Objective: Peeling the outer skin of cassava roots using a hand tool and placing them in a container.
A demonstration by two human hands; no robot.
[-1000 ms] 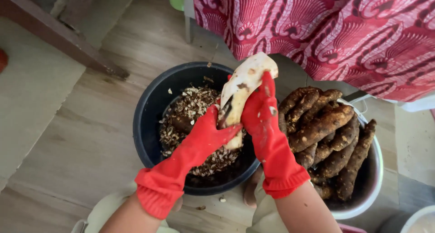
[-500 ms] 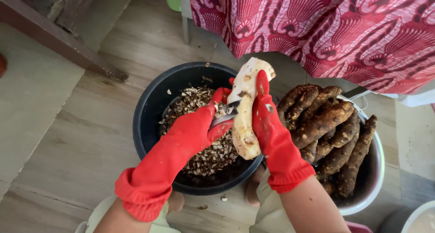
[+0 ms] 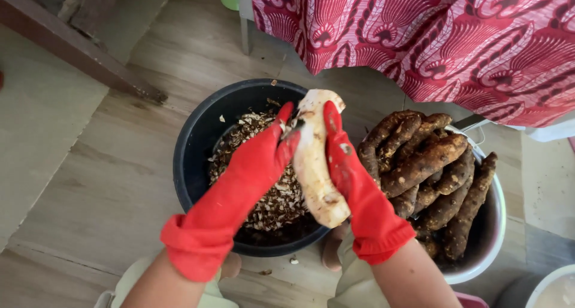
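Both red-gloved hands busy: our right hand [image 3: 347, 170] grips the pale peeled cassava root [image 3: 314, 158] over the black round bucket [image 3: 191, 158] of peelings; left hand [image 3: 263, 155] clenches a small blade, scraping. We judge peeling nearly finished; next needs rotating.

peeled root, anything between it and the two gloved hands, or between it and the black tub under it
Nothing visible does. The left hand and right hand both touch the peeled root, held directly above the open black tub of peelings.

white bowl [image 3: 554, 290] cropped, blade mostly hidden
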